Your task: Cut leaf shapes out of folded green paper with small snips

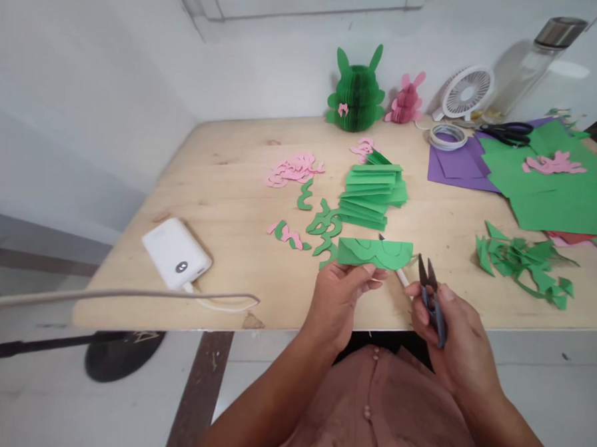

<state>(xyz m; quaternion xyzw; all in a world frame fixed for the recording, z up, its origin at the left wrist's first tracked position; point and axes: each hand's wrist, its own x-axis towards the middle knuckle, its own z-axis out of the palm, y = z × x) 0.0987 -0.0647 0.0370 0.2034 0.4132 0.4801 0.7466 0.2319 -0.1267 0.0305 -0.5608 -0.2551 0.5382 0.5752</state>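
Note:
My left hand [342,296] pinches a folded strip of green paper [374,253] by its lower edge; curved outlines show on its face. My right hand [455,332] is wrapped round a pair of thread snips [432,300], whose blades stand slightly apart just right of the strip. Under the strip lies a thin white pen [402,277], partly hidden. Behind it is a stack of folded green paper strips [373,195]. Wavy green cut-outs [323,221] lie to the left, near a pile of pink cut-outs [295,168].
Green scraps [526,265] lie at right, below green sheets [570,204] and purple sheets [454,163]. Black scissors [508,132], a tape roll [447,136], a white fan [467,92], a glass bottle [526,79], a green paper rabbit [356,96] and a pink one [405,102] stand behind. A corded power bank [174,250] sits left.

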